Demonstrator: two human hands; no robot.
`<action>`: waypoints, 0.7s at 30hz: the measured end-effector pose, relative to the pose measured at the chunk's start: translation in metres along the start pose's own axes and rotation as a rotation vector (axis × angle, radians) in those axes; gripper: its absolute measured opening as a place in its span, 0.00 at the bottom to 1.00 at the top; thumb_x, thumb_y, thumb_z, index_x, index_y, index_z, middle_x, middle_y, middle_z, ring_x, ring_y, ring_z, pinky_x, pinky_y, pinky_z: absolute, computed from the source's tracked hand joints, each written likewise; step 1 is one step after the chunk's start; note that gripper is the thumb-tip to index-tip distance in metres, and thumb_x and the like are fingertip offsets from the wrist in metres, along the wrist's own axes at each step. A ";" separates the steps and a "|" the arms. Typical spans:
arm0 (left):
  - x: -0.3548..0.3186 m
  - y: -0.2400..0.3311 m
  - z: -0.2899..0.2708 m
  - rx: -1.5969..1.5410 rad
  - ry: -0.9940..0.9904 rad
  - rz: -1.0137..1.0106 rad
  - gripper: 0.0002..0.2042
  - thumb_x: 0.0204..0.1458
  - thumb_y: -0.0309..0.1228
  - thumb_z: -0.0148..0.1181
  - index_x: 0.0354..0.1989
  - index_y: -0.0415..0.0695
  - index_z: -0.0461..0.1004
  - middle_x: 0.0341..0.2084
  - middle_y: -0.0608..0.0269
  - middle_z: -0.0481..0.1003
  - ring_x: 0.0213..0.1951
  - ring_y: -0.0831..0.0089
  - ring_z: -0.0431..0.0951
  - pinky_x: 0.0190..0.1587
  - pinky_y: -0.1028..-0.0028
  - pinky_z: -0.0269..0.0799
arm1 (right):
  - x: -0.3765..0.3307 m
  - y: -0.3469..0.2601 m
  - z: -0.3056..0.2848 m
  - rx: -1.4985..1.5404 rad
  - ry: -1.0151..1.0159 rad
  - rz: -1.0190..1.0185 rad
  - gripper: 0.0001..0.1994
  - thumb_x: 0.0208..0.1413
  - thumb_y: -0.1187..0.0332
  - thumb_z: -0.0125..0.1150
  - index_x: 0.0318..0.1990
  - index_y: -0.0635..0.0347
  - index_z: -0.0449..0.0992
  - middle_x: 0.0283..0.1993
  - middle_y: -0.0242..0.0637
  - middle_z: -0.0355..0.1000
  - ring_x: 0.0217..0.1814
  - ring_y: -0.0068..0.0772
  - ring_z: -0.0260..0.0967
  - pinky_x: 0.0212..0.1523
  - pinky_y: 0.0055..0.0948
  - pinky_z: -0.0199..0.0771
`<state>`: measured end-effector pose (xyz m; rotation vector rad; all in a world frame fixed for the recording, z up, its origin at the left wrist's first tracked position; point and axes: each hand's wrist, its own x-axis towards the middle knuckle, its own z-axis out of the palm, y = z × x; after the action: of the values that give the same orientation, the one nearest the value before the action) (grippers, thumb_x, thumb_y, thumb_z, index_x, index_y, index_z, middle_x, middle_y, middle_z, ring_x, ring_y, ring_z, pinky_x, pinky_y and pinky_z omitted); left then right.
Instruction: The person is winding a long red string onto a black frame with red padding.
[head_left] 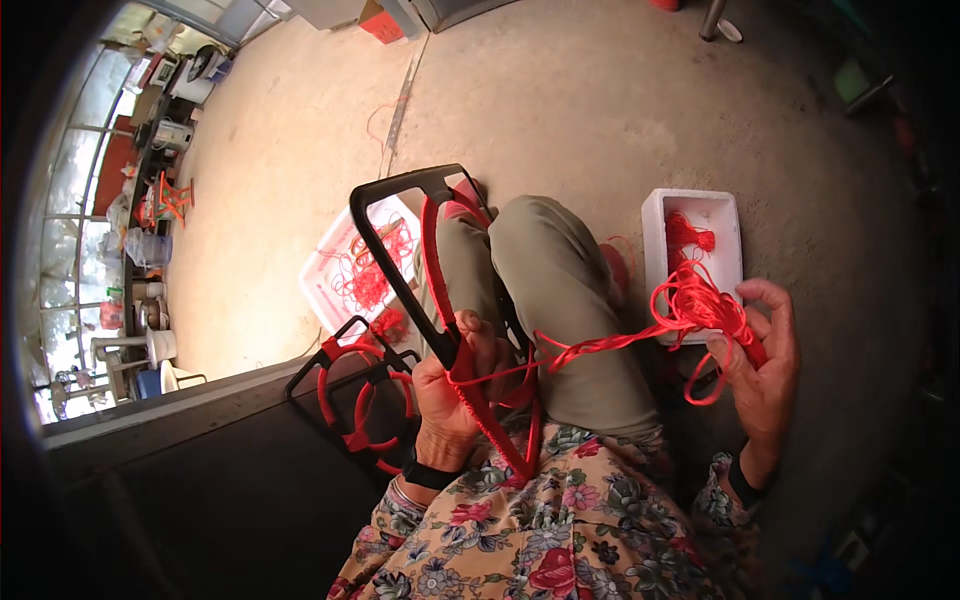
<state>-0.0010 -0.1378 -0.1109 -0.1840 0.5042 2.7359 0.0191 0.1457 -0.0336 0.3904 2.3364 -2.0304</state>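
Note:
My left hand (448, 400) is closed around a black frame (385, 265) that leans up over my lap. Red cord is wound tightly along the lower part of this frame, where the wrapped bars (495, 435) meet in a point near my waist. Out to the right, my right hand (768, 385) grips a loose, looped bundle of red cord (700, 305). From that bundle several strands (610, 342) stretch across my thighs to the frame at my left hand. Part of the frame is hidden behind my fingers and knee.
Beyond my right hand stands a white foam box (654, 230) with red cord in it. Another pale box (325, 270) of tangled red cord lies left of my legs. Black frames with red-wrapped rings (362, 405) rest on the dark surface (230, 480). A cluttered bench (150, 180) lines the windows.

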 end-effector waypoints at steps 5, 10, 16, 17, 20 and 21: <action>0.006 -0.004 0.006 -0.133 0.059 -0.152 0.10 0.54 0.28 0.53 0.43 0.39 0.68 0.34 0.62 0.71 0.35 0.71 0.71 0.38 0.73 0.70 | 0.002 -0.005 -0.014 0.060 -0.093 -0.014 0.14 0.57 0.73 0.54 0.50 0.64 0.67 0.33 0.30 0.71 0.28 0.13 0.63 0.30 0.14 0.63; 0.020 -0.008 0.021 0.080 0.113 -0.133 0.06 0.56 0.28 0.52 0.39 0.40 0.68 0.29 0.66 0.71 0.29 0.75 0.71 0.31 0.76 0.71 | -0.011 -0.004 -0.020 -0.097 0.103 -0.025 0.18 0.60 0.72 0.51 0.58 0.60 0.67 0.27 0.28 0.68 0.23 0.12 0.60 0.22 0.13 0.62; 0.013 0.001 0.044 0.264 0.147 -0.178 0.09 0.57 0.36 0.53 0.37 0.42 0.68 0.21 0.68 0.68 0.20 0.77 0.68 0.17 0.79 0.63 | -0.030 0.024 0.014 0.033 -0.086 0.125 0.15 0.61 0.66 0.53 0.51 0.64 0.66 0.36 0.36 0.71 0.31 0.19 0.68 0.28 0.19 0.69; 0.013 0.000 0.042 0.256 0.144 -0.175 0.09 0.57 0.36 0.53 0.37 0.42 0.68 0.21 0.68 0.68 0.20 0.77 0.68 0.17 0.79 0.63 | -0.028 0.033 0.022 0.090 -0.181 0.128 0.19 0.61 0.63 0.52 0.55 0.64 0.64 0.39 0.38 0.72 0.35 0.22 0.70 0.33 0.21 0.72; 0.016 -0.005 0.038 0.273 0.125 -0.168 0.08 0.58 0.35 0.52 0.36 0.43 0.67 0.21 0.69 0.68 0.20 0.78 0.68 0.17 0.79 0.63 | -0.014 0.066 0.033 0.482 -0.373 0.281 0.25 0.63 0.60 0.46 0.64 0.65 0.56 0.48 0.45 0.71 0.47 0.30 0.70 0.48 0.29 0.71; 0.016 -0.003 0.037 0.268 0.125 -0.163 0.08 0.58 0.35 0.52 0.36 0.43 0.67 0.21 0.69 0.68 0.20 0.78 0.68 0.17 0.79 0.63 | -0.013 0.066 0.032 0.476 -0.377 0.281 0.25 0.63 0.60 0.46 0.64 0.65 0.56 0.48 0.45 0.71 0.47 0.30 0.70 0.48 0.29 0.71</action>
<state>-0.0173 -0.1159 -0.0803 -0.3138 0.8438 2.4793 0.0407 0.1202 -0.1008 0.2880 1.4907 -2.2567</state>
